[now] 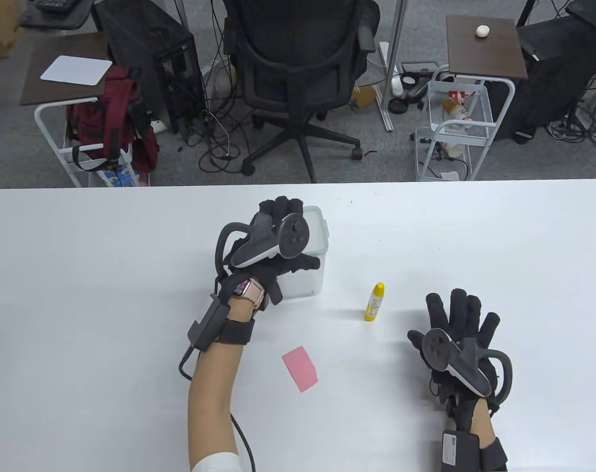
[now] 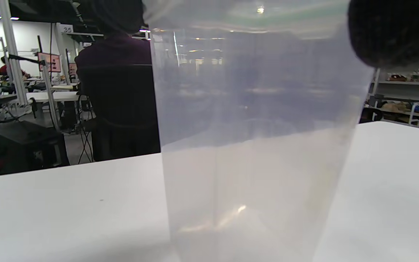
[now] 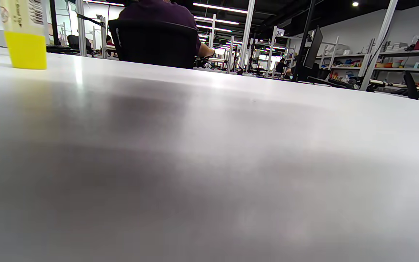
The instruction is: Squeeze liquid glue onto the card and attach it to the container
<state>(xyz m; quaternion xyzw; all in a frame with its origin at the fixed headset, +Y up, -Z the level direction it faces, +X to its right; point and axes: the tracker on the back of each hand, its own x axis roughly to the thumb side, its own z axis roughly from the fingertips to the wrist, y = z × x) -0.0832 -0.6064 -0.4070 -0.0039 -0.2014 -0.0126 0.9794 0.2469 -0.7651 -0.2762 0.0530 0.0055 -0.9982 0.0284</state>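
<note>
A clear plastic container [image 1: 311,255] with a pale green-rimmed lid stands at the table's middle. My left hand [image 1: 283,231] lies over its top and grips it; the container's wall [image 2: 253,145] fills the left wrist view, with a gloved fingertip [image 2: 391,32] at the top right. A yellow glue bottle [image 1: 375,302] stands upright right of the container; its base shows in the right wrist view [image 3: 26,40]. A pink card [image 1: 301,368] lies flat near the front, between the hands. My right hand [image 1: 457,327] rests flat on the table with fingers spread, right of the glue, holding nothing.
The white table [image 1: 81,295] spans the view; its far edge runs across the middle. Beyond it stand a black office chair [image 1: 298,73], a red backpack [image 1: 111,118] and small side tables [image 1: 484,49].
</note>
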